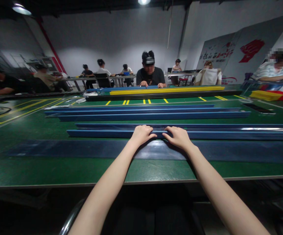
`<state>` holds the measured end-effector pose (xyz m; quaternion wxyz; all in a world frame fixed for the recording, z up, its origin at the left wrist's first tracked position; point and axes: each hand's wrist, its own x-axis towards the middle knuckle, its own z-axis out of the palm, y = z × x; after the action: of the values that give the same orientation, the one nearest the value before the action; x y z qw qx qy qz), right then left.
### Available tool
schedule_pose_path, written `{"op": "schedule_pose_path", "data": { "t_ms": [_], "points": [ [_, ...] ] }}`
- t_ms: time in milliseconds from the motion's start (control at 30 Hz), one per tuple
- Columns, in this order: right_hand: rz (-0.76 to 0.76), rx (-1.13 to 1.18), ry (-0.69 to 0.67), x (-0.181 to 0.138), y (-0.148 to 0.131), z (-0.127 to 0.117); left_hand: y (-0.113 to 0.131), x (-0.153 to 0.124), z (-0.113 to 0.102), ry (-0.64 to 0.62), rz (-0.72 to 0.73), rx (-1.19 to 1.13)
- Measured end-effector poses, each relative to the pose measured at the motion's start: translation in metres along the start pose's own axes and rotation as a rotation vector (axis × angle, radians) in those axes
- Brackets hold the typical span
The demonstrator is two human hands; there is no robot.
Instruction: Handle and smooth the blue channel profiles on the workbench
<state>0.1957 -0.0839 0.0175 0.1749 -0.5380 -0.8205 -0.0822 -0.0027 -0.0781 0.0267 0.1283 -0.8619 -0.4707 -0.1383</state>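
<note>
A long blue plastic channel [102,133] lies across the table in front of me. My left hand [143,134] grips its near wall, thumb on my side and fingers curled over the top. Just to the right, my right hand [177,136] holds the same wall in the same way, with the two thumbs pointing toward each other. Some fingertips are hidden behind the wall. Nearer to me, a flat, dark blue, shiny strip [70,148] lies on the table beneath my wrists.
Beyond lie more blue channels [153,115], a black channel [166,95] and a yellow one [167,90]. A phone [259,108] and yellow tray [265,95] are at the right. A co-worker [150,73] sits opposite. The green table's near edge [161,181] runs below my forearms.
</note>
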Motion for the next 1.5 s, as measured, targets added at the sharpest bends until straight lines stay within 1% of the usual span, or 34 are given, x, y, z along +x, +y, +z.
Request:
{"op": "schedule_pose_path", "data": {
  "t_ms": [267, 433, 667, 1033, 1267, 1367, 1500],
  "points": [
    [0.026, 0.012, -0.022, 0.001, 0.0009, 0.0003, -0.0002, -0.0004, -0.0004, -0.001, -0.008, 0.014],
    [0.02, -0.023, -0.026, 0.0007, -0.0005, -0.0009, 0.0001, -0.0002, -0.0002, 0.002, -0.017, 0.023],
    [0.01, -0.034, -0.009, -0.0007, -0.0002, 0.0001, -0.0005, -0.0001, 0.0004, 0.002, -0.018, 0.018],
    [0.018, -0.028, -0.019, 0.0002, -0.0004, 0.0004, -0.001, 0.0007, 0.0012, -0.035, -0.049, 0.013],
    [0.017, -0.016, -0.013, -0.0005, 0.0003, 0.0006, -0.0009, -0.0004, 0.0014, -0.026, -0.042, 0.006],
    [0.01, -0.007, -0.003, -0.0007, 0.001, 0.0015, -0.001, -0.0009, 0.0015, -0.002, -0.025, -0.003],
    [0.003, 0.0, 0.018, -0.0005, 0.0021, 0.0031, -0.0023, -0.0012, 0.0038, 0.07, 0.027, 0.0]
  ]
}}
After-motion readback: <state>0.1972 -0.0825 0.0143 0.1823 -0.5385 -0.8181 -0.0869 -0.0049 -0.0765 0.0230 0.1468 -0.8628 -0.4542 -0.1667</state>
